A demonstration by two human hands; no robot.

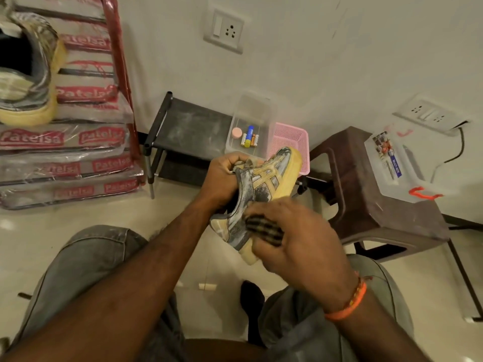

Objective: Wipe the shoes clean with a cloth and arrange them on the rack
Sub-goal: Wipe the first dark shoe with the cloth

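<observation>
Fingers of the left hand [222, 178] are curling round the laced top of a dusty grey-and-yellow shoe [261, 189], gripping it firmly and holding it in the air above the person's knees, toe pointing away and sole turned to the right. Just below and right of that hand, the right hand [300, 239] is pinching a dark checked cloth [264, 228] between thumb and bent fingers and pressing it against the shoe's heel side — the cloth is showing only as a small bunched patch under the fingertips, the rest of it being hidden by the hand. An orange band [350, 304] is sitting on the right wrist.

Beyond the left hand, a low black rack [188, 121] is standing against the wall, its top shelf carrying a clear plastic box [251, 118] with batteries and a small pink disc inside. Beside that box, past the shoe's toe, a pink mesh basket [290, 137] is showing. Right of the right hand, a brown plastic stool [371, 202] is bearing a clear lidded container [397, 165] with an orange latch. Far to the left of both hands, a second matching shoe [26, 74] is resting on a stack of plastic-wrapped red-and-white packs [65, 152] — well apart from the one being held.
</observation>
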